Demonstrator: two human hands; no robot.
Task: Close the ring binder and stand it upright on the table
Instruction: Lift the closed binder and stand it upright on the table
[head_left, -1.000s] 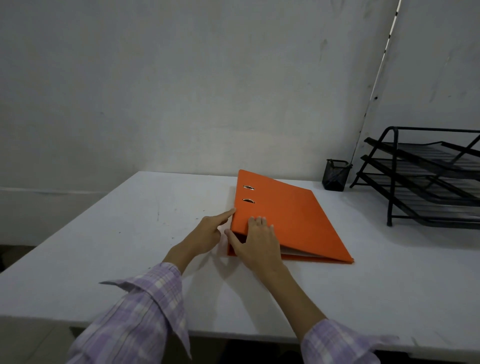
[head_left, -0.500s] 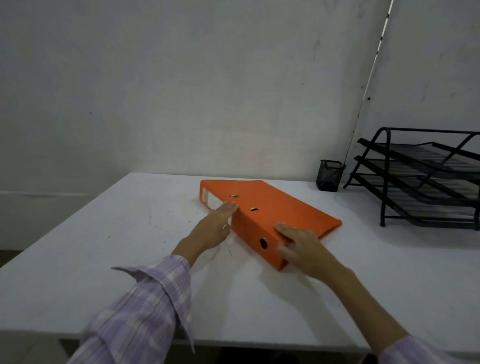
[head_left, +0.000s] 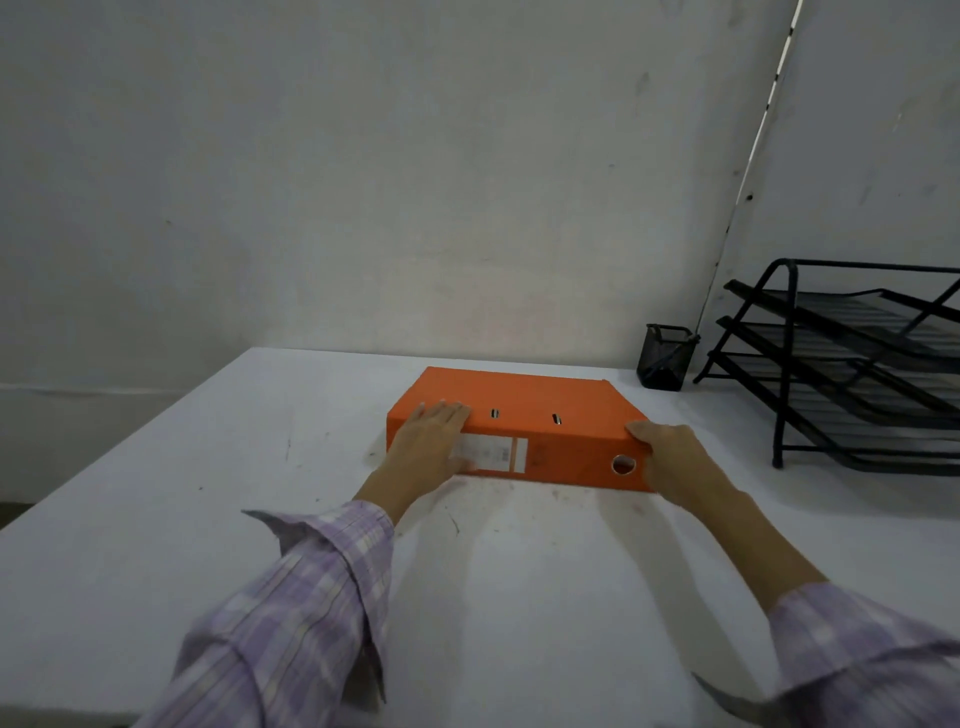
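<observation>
While the orange ring binder (head_left: 524, 410) had lain at a slant half a second before, with its spine running away from the person, it now lay flat and closed on the white tabletop (head_left: 156, 519) with the spine turned square toward the camera, label and finger hole facing the person. Both hands had shifted with it. The left hand (head_left: 431, 441) rested spread and flat over the binder's left end, fingers on the top cover and palm draped down across the spine label. The right hand (head_left: 670, 457), earlier on the near corner, was cupped around the right end of the spine beside the finger hole, thumb on the top edge, fingers partly hidden behind the corner. Neither hand had lifted the binder; its lower cover lay on the tabletop. Near the wall, the black mesh pen cup (head_left: 666, 357) and the black tiered letter tray (head_left: 852, 364) stood where they were earlier, well apart from the binder
</observation>
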